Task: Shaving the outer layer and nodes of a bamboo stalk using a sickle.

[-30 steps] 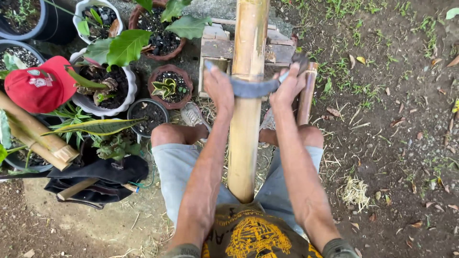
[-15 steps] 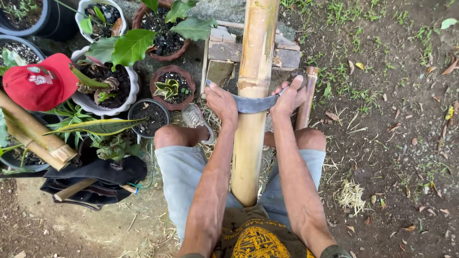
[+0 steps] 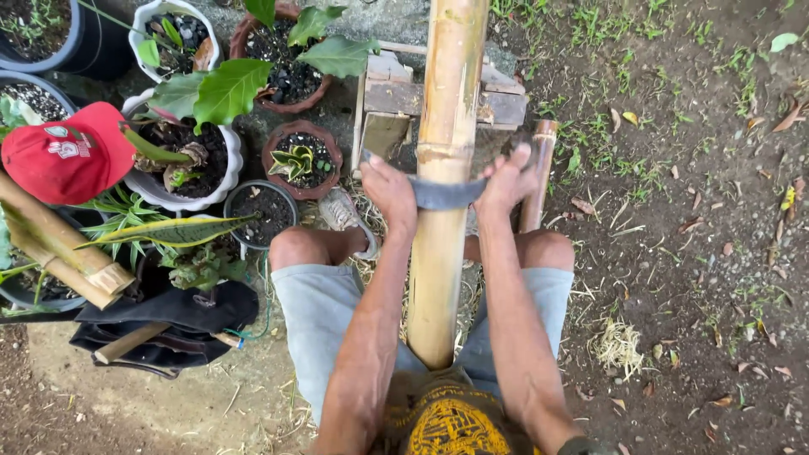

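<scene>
A thick yellow-brown bamboo pole (image 3: pixel 442 211) runs from my lap up and away between my knees, its far part resting on a small wooden stool (image 3: pixel 396 97). A curved dark blade (image 3: pixel 445 194) lies across the pole just below a node. My left hand (image 3: pixel 389 190) grips the blade's left end and my right hand (image 3: pixel 506 181) grips its right end. Both arms stretch forward on either side of the pole. The blade's handles are hidden inside my fists.
Several potted plants (image 3: pixel 286 80) crowd the upper left, with a red cap (image 3: pixel 72 156) on one. Short bamboo pieces (image 3: pixel 59 248) and a dark bag (image 3: pixel 168 324) lie at left. A thin wooden stick (image 3: pixel 537 181) stands by my right hand. Bare soil with shavings (image 3: pixel 619 345) spreads right.
Both hands and the blade have slid down the pole toward me, from higher near the stool to just under the node.
</scene>
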